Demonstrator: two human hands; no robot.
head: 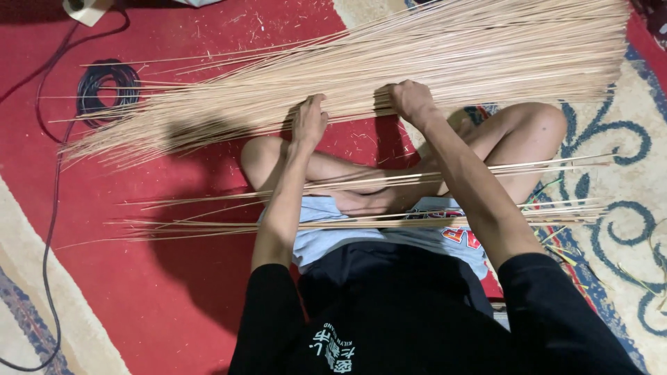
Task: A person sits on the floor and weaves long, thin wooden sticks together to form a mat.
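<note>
Across the upper frame, the left hand (309,119) and right hand (411,101) are both resting on the bundle of thin sticks (361,76), fingers apparently clenching some strands above the red carpet (139,229).

The big stick pile (347,83) blocks the way ahead; bare red carpet (174,278) lies open to the left.

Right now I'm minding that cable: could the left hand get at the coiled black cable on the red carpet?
Probably not as it stands: the left hand grips the stick bundle, which lies across the way to the coiled cable.
</note>
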